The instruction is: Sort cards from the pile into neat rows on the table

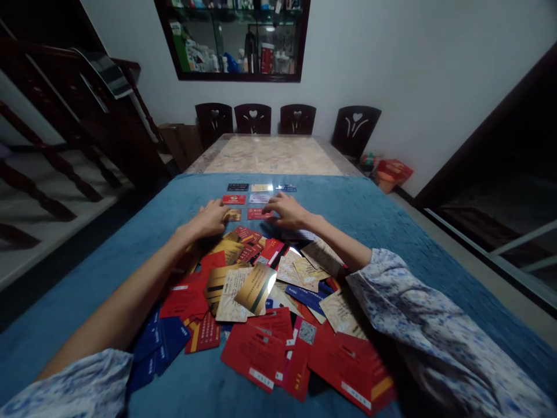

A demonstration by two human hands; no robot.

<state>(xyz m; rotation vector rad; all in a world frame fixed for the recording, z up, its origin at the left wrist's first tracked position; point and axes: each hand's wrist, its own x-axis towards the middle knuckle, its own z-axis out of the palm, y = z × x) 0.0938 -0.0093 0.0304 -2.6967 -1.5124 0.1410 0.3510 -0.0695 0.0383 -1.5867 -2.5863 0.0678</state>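
Left hand (213,217) and right hand (285,210) well apart from each other, palms down, reaching forward over the desk (267,154). Left fingertips at the left edge of a small gold card (234,215); can't tell if they grip it. Right hand has fingers curled over the right end of a red card (256,214), hiding part of it; grip there also unclear. These 2 cards make the nearest row of a layout, 7 cards visible. Middle row: red-and-white card (234,200) left, whitish card (259,198) beside it, close to the right fingers. Back row: black card (238,187), pale yellow card (261,188), blue card (286,188). Loose pile of cards (256,290) between the forearms, overlapping, mixed angles: gold and cream in the middle, blue cards (159,345) by the left forearm, red cards (256,354) nearest. Everything lies on a blue cloth (339,191); far end of desk is bare, marbled. Behind: 4 dark chairs (296,119), wall cabinet (239,76).
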